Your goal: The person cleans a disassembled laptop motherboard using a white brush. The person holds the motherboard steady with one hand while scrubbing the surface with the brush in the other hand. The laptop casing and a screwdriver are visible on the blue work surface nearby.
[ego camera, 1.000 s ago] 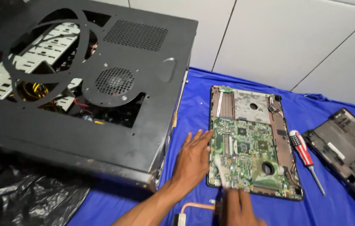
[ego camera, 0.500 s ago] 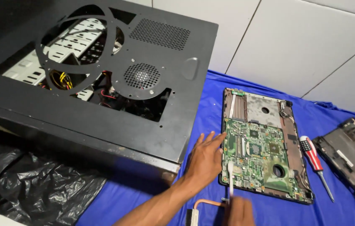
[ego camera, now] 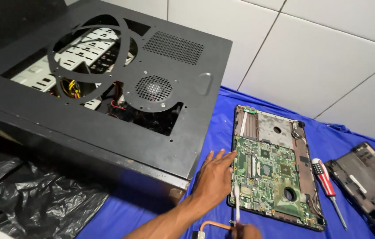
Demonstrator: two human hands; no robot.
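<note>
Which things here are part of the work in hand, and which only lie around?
In the work:
left hand, flat beside the green circuit board
right hand, holding a thin white tool
laptop base

Lying about:
black computer case
screwdriver
second laptop shell
black plastic bag
copper pipe

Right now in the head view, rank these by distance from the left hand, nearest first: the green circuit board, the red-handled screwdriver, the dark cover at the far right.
1. Green circuit board: right beside the left hand, at its fingertips.
2. Red-handled screwdriver: on the blue cloth, right of the laptop base.
3. Dark cover: farthest, at the right edge.
</note>
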